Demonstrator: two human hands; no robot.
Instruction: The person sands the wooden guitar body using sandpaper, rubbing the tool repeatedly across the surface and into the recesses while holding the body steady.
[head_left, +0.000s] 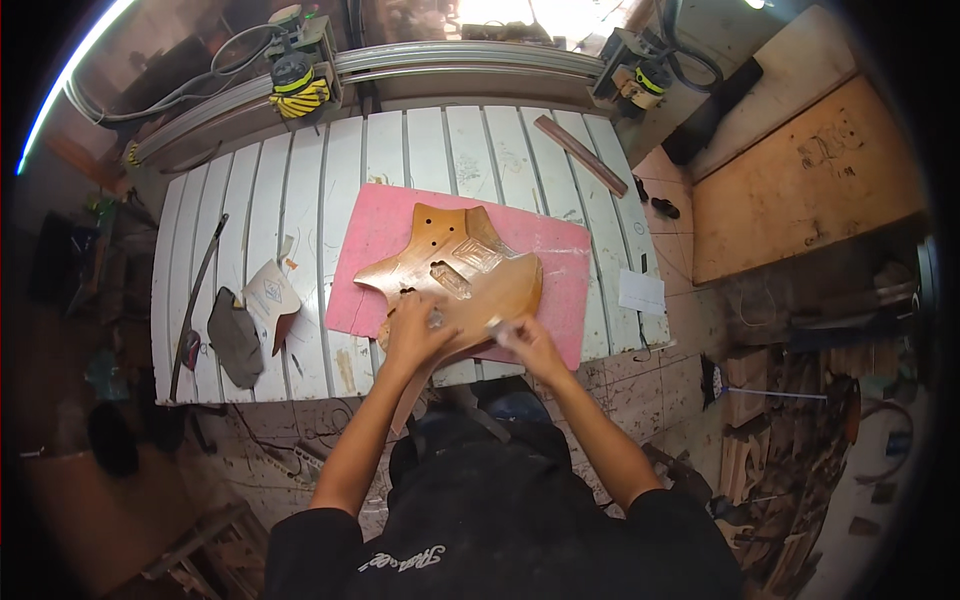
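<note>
While the guitar body lay on the pink mat in the middle of the frame, both of the person's grips were at its lower end, near the front edge of the desk. The work called, I judged, for the left grip to steady the wood with a broad, even press, and for the right grip to move lightly along the rim, nails off the glossy face; the mat would likely spare the underside from scratches. Most of the guitar body, with its cutout, spread above both grips towards the upper centre. The left grip lay over its lower left part, fingers bent; whether they were clenched on anything, I could not tell. The right grip met its lower right rim, fingertips gathered by a pale blur, too unclear to show whether anything was grasped.
</note>
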